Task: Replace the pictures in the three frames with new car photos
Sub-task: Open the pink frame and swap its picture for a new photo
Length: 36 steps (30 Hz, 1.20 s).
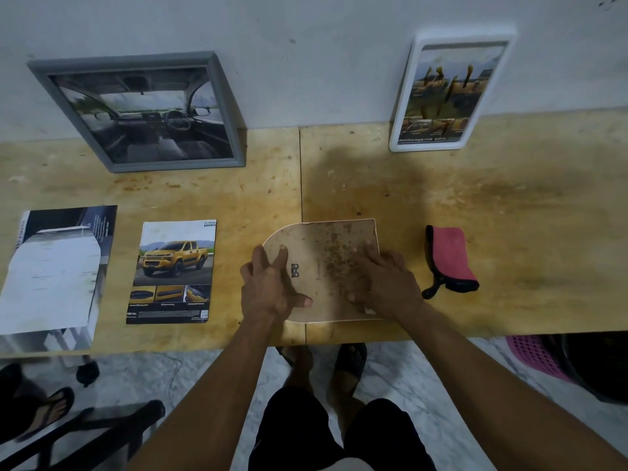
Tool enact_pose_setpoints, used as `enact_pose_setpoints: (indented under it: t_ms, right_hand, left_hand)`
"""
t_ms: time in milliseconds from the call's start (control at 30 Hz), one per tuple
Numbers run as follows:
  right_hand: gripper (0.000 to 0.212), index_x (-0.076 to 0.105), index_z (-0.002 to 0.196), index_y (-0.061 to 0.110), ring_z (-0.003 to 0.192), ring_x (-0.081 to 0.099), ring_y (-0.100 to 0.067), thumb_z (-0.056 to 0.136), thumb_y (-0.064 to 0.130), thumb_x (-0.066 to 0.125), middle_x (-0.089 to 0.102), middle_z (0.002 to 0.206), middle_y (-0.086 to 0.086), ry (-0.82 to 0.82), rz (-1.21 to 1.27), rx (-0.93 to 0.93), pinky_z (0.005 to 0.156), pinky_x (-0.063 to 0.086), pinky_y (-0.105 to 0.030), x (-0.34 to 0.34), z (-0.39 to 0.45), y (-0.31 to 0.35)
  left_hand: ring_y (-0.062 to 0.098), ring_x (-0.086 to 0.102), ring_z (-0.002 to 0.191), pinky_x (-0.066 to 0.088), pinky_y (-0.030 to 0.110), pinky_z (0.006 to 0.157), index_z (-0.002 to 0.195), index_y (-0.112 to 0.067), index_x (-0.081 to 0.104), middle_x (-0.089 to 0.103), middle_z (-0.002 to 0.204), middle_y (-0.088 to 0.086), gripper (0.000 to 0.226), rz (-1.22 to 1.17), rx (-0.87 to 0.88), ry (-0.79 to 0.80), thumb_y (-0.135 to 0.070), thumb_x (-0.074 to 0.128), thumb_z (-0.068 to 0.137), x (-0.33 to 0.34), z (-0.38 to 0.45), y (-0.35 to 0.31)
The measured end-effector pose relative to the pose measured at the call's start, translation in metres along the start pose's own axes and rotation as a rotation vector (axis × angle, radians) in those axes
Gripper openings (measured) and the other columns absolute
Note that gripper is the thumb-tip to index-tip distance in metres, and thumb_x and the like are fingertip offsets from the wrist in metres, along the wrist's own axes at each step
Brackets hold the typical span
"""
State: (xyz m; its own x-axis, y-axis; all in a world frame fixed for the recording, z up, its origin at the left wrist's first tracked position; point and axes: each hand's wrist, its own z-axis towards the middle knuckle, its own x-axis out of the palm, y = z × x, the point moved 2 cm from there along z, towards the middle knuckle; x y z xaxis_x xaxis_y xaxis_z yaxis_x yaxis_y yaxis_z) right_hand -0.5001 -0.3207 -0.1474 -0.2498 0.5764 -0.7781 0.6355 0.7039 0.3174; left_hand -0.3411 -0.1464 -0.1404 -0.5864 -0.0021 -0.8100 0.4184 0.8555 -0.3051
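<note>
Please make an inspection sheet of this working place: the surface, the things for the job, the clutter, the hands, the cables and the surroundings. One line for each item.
Surface: wooden table, stained, with a seam down the middle.
Job's things: arched frame lying face down, its spotted backing up; grey frame and white frame leaning on the wall, both holding car pictures; yellow truck photo and white car photo flat on the table.
Clutter: pink cloth right of the arched frame.
Hands: left hand and right hand both rest on the backing, fingers spread.
Cables: nothing seen.
Surroundings: pale wall; marble floor; pink basket under the table.
</note>
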Motion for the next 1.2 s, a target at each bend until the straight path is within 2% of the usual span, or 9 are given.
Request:
enact_pose_setpoints:
  t_ms: [100, 233, 500, 600, 733, 833, 900, 1033, 1200]
  right_hand:
    - [0.090, 0.019, 0.153, 0.040, 0.145, 0.007, -0.027, 0.081, 0.049, 0.072, 0.006, 0.163, 0.014, 0.064, -0.052, -0.084, 0.106, 0.038, -0.052, 0.000, -0.006, -0.012]
    - [0.084, 0.020, 0.151, 0.046, 0.146, 0.003, -0.024, 0.083, 0.052, 0.068, 0.003, 0.162, 0.019, 0.024, -0.040, -0.095, 0.109, 0.033, -0.051, 0.010, -0.014, -0.024]
    - [0.079, 0.028, 0.151, 0.035, 0.147, 0.007, -0.031, 0.084, 0.048, 0.067, 0.008, 0.163, 0.009, 0.000, -0.074, -0.093, 0.108, 0.036, -0.054, 0.013, -0.010, -0.012]
    - [0.074, 0.023, 0.153, 0.033, 0.149, 0.006, -0.028, 0.090, 0.055, 0.056, 0.007, 0.164, 0.008, -0.077, -0.050, -0.071, 0.109, 0.035, -0.055, 0.025, -0.017, -0.007]
    - [0.073, 0.023, 0.152, 0.035, 0.148, 0.006, -0.027, 0.090, 0.060, 0.052, 0.006, 0.163, 0.011, -0.057, -0.064, -0.045, 0.107, 0.035, -0.055, 0.022, -0.020, -0.001]
    - [0.069, 0.030, 0.151, 0.021, 0.150, 0.009, -0.025, 0.093, 0.047, 0.055, 0.022, 0.161, -0.001, -0.079, -0.070, -0.136, 0.115, 0.021, -0.044, 0.011, -0.020, 0.011]
    - [0.072, 0.028, 0.151, 0.020, 0.148, 0.011, -0.024, 0.091, 0.044, 0.060, 0.020, 0.161, -0.005, -0.083, 0.029, -0.121, 0.116, 0.014, -0.038, 0.008, -0.025, 0.017]
    - [0.112, 0.012, 0.155, 0.029, 0.145, 0.001, -0.039, 0.069, 0.052, 0.081, -0.001, 0.164, -0.001, 0.028, 0.092, -0.041, 0.116, 0.020, -0.048, 0.020, -0.031, 0.016]
    - [0.108, 0.009, 0.155, 0.029, 0.146, -0.001, -0.044, 0.075, 0.037, 0.081, -0.003, 0.164, -0.002, -0.018, -0.018, -0.051, 0.116, 0.021, -0.049, 0.030, -0.029, 0.013]
  left_hand:
    - [0.039, 0.022, 0.133, 0.043, 0.051, 0.102, 0.155, -0.031, 0.027, 0.017, 0.153, 0.006, 0.120, 0.003, 0.027, -0.015, -0.054, 0.091, 0.056, 0.002, 0.000, 0.002]
    - [0.040, 0.019, 0.135, 0.034, 0.048, 0.110, 0.156, -0.028, 0.024, 0.015, 0.153, 0.008, 0.124, 0.047, 0.065, 0.033, -0.049, 0.093, 0.055, 0.000, 0.005, 0.005]
    - [0.036, 0.019, 0.135, 0.029, 0.044, 0.112, 0.158, -0.034, 0.023, 0.013, 0.156, 0.006, 0.131, 0.056, 0.105, 0.032, -0.046, 0.096, 0.049, 0.003, 0.007, 0.017]
    - [0.037, 0.018, 0.133, 0.026, 0.042, 0.114, 0.157, -0.036, 0.023, 0.011, 0.157, 0.004, 0.118, -0.007, 0.105, 0.046, -0.044, 0.091, 0.061, 0.004, 0.005, 0.020]
    - [0.037, 0.020, 0.135, 0.024, 0.041, 0.113, 0.157, -0.037, 0.023, 0.011, 0.156, 0.005, 0.095, 0.035, 0.114, 0.006, -0.052, 0.076, 0.079, 0.007, 0.005, 0.021]
    - [0.039, 0.027, 0.132, 0.030, 0.045, 0.108, 0.154, -0.033, 0.027, 0.022, 0.151, 0.011, 0.099, -0.047, -0.004, -0.021, -0.048, 0.082, 0.074, 0.006, 0.001, 0.015]
    - [0.039, 0.033, 0.128, 0.037, 0.049, 0.100, 0.147, -0.024, 0.029, 0.036, 0.140, 0.015, 0.105, -0.200, -0.131, -0.080, -0.044, 0.090, 0.065, 0.005, -0.002, 0.015]
    - [0.039, 0.038, 0.128, 0.039, 0.049, 0.105, 0.137, -0.008, 0.041, 0.043, 0.136, 0.018, 0.095, -0.284, -0.290, -0.115, -0.045, 0.090, 0.064, 0.007, -0.006, 0.014]
    - [0.037, 0.047, 0.125, 0.048, 0.052, 0.102, 0.132, -0.018, 0.047, 0.051, 0.135, 0.010, 0.074, -0.576, -0.458, -0.124, -0.040, 0.083, 0.071, 0.007, 0.002, 0.021]
